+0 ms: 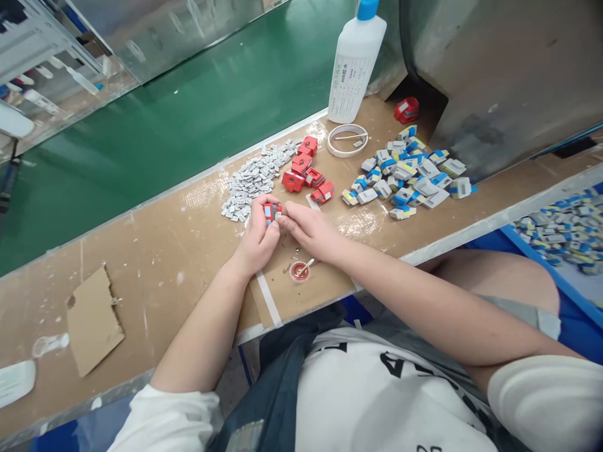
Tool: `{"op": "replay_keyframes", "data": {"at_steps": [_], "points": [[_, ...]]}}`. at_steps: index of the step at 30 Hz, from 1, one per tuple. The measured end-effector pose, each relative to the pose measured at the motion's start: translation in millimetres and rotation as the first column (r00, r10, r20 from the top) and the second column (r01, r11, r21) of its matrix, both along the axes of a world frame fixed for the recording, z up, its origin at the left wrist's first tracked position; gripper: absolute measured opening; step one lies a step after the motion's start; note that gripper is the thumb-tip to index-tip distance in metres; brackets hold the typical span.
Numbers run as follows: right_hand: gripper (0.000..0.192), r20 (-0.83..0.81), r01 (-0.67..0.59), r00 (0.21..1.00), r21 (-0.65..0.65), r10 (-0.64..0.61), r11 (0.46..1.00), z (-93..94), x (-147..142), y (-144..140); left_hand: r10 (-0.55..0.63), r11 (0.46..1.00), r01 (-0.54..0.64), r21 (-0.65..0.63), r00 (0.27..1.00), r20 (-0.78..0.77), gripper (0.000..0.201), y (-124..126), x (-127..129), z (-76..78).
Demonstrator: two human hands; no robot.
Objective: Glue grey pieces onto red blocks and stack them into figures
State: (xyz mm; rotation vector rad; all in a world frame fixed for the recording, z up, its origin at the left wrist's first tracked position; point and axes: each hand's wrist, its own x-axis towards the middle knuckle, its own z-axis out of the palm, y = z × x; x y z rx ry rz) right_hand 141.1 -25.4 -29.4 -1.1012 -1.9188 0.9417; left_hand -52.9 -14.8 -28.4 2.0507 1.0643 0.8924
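My left hand (260,242) is closed around a small red plastic toy part (271,212) with a light blue patch and grey detail. From the right, my right hand (311,229) pinches at the edge of that part; its fingertips hide anything smaller between them. Just beyond my hands lies a heap of small pale grey pieces (257,176). Several similar red parts (301,164) sit to its right. Nearer my body, a small round dish of reddish liquid (299,271) has a white-tipped stick (306,267) resting in it.
A white bottle with a blue cap (355,69) stands at the back beside a roll of tape (347,150). Blue, yellow and grey parts (414,172) are piled at right. Below them is a blue bin (579,295) of similar parts. Torn cardboard (94,323) lies at left.
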Motion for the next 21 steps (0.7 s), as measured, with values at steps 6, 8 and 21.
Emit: {"op": "replay_keyframes", "data": {"at_steps": [6, 8, 21], "points": [[0.033, -0.118, -0.016, 0.993, -0.012, 0.015, 1.000, -2.8, -1, 4, 0.024, 0.999, -0.024, 0.026, 1.000, 0.009, 0.034, 0, 2, -0.7], [0.034, -0.140, -0.046, 0.989, 0.030, 0.049, 0.999, -1.6, 1, 5, 0.032, 0.999, -0.027, -0.043, 0.994, 0.107, 0.033, -1, 4, 0.7], [0.028, -0.035, -0.042, 0.998, -0.001, 0.042, 0.999, 6.3, 4, 11, 0.288, 0.704, 0.195, -0.683, 0.801, 0.525, 0.041, 6, 20, 22.2]]}}
